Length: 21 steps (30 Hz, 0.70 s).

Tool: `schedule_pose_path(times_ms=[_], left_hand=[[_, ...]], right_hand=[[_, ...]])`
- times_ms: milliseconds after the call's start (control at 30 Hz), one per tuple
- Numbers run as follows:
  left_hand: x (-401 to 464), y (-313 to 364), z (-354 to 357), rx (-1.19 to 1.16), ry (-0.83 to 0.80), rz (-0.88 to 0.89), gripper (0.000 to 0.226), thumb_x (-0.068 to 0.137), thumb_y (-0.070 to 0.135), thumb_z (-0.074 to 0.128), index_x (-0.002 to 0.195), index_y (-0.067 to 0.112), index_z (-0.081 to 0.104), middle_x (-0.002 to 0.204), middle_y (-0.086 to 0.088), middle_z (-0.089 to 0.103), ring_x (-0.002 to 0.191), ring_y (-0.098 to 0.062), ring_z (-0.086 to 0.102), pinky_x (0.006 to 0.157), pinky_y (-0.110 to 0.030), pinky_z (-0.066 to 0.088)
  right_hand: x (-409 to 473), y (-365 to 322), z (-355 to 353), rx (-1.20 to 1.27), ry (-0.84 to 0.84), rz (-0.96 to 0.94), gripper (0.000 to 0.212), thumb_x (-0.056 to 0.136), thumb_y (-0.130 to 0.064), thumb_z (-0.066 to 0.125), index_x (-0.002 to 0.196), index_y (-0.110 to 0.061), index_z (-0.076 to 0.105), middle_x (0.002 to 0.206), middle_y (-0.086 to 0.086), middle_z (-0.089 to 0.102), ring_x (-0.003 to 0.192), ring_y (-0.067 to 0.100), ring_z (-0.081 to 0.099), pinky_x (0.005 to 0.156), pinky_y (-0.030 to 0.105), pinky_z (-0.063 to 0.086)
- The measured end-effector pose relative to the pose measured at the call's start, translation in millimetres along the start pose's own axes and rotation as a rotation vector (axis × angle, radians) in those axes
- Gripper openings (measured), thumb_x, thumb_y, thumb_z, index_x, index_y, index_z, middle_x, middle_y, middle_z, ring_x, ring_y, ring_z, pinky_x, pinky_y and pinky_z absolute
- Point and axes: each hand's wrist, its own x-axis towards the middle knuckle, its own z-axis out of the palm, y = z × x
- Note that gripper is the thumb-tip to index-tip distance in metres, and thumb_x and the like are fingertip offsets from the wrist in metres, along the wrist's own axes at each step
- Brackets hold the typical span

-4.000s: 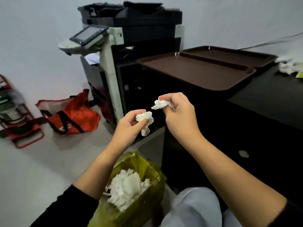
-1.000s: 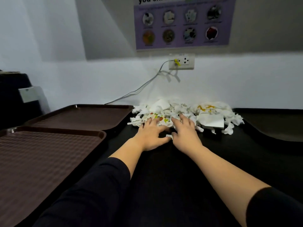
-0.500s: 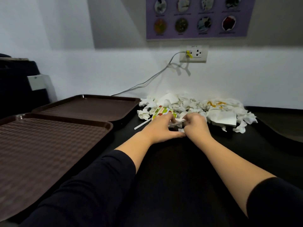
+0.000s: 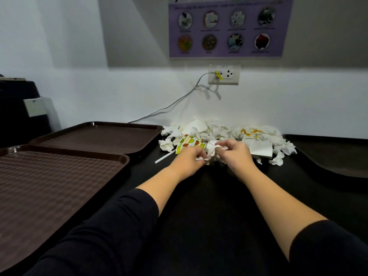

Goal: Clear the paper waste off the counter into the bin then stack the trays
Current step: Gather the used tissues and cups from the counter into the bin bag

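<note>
A heap of crumpled white paper waste (image 4: 249, 134) lies on the black counter (image 4: 209, 206) against the wall, with a fruit-printed wrapper (image 4: 187, 143) and a white straw (image 4: 165, 156) at its left edge. My left hand (image 4: 188, 159) and my right hand (image 4: 232, 153) meet at the heap's near side, both closed on a wad of crumpled paper (image 4: 211, 146). Two brown trays lie on the left, one near (image 4: 49, 180) and one farther back (image 4: 99, 136). A third dark tray (image 4: 334, 156) lies on the right. The bin is out of view.
A grey cable (image 4: 169, 108) runs from the wall socket (image 4: 224, 75) down behind the far tray. A black machine (image 4: 20, 112) stands at the far left. A purple poster (image 4: 227, 26) hangs above the socket.
Four seconds ago my hands held paper scraps over the bin bag on the floor. They then reached flat onto the heap, and now they have closed together on a wad of paper.
</note>
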Motion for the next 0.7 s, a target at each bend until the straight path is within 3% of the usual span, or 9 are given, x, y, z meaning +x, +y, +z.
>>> schedule_pose_path(times_ms=[133, 267, 367, 467, 600, 700], left_hand=[[-17.6, 8.5, -16.8, -0.056, 0.062, -0.056, 0.005, 0.085, 0.011, 0.063, 0.086, 0.016, 0.062, 0.078, 0.007, 0.052, 0.067, -0.011, 0.051, 0.052, -0.006, 0.036], [-46.5, 23.9, -33.1, -0.163, 0.096, -0.109, 0.008, 0.085, 0.008, 0.063, 0.088, 0.015, 0.062, 0.077, 0.005, 0.053, 0.046, -0.001, 0.049, 0.043, -0.008, 0.037], [-71.6, 37.9, -47.1, -0.16, 0.143, -0.112, 0.009, 0.085, 0.007, 0.063, 0.089, 0.015, 0.063, 0.075, 0.006, 0.055, 0.04, 0.004, 0.049, 0.043, -0.007, 0.037], [-95.6, 52.6, -70.1, -0.149, 0.205, -0.099, 0.012, 0.084, 0.004, 0.062, 0.086, 0.016, 0.063, 0.084, -0.002, 0.061, 0.043, 0.003, 0.05, 0.045, -0.006, 0.036], [-125.8, 80.7, -106.3, -0.145, 0.26, -0.049, 0.011, 0.083, 0.006, 0.065, 0.084, 0.017, 0.063, 0.078, 0.003, 0.057, 0.044, 0.003, 0.047, 0.046, -0.005, 0.034], [-151.4, 98.4, -130.6, -0.203, 0.29, -0.024, 0.011, 0.084, 0.004, 0.065, 0.089, 0.013, 0.064, 0.074, 0.002, 0.056, 0.048, 0.005, 0.049, 0.05, -0.004, 0.034]], right_hand=[[-9.0, -3.8, -11.2, -0.137, -0.044, -0.048, 0.014, 0.086, -0.01, 0.061, 0.098, -0.015, 0.067, 0.075, -0.001, 0.059, 0.063, 0.011, 0.052, 0.06, 0.02, 0.039], [-28.6, -13.4, -17.7, -0.248, -0.064, -0.096, 0.017, 0.087, -0.006, 0.06, 0.102, -0.008, 0.066, 0.086, 0.003, 0.058, 0.077, 0.014, 0.053, 0.069, 0.017, 0.037], [-48.9, -25.2, -16.7, -0.224, -0.042, -0.105, 0.016, 0.086, -0.006, 0.059, 0.1, -0.009, 0.067, 0.082, 0.005, 0.059, 0.075, 0.018, 0.056, 0.063, 0.017, 0.04], [-68.5, -45.5, -18.2, -0.099, -0.04, -0.103, 0.014, 0.087, -0.008, 0.058, 0.097, -0.016, 0.065, 0.074, 0.0, 0.057, 0.06, 0.009, 0.05, 0.049, 0.009, 0.038], [-95.2, -76.5, -25.4, 0.115, -0.092, -0.102, 0.011, 0.086, -0.004, 0.061, 0.094, -0.01, 0.065, 0.076, 0.004, 0.062, 0.069, 0.018, 0.061, 0.072, 0.028, 0.052], [-121.1, -98.1, -25.7, 0.256, -0.21, -0.104, 0.013, 0.085, 0.003, 0.059, 0.082, -0.008, 0.064, 0.068, 0.001, 0.063, 0.054, 0.005, 0.061, 0.055, 0.013, 0.05]])
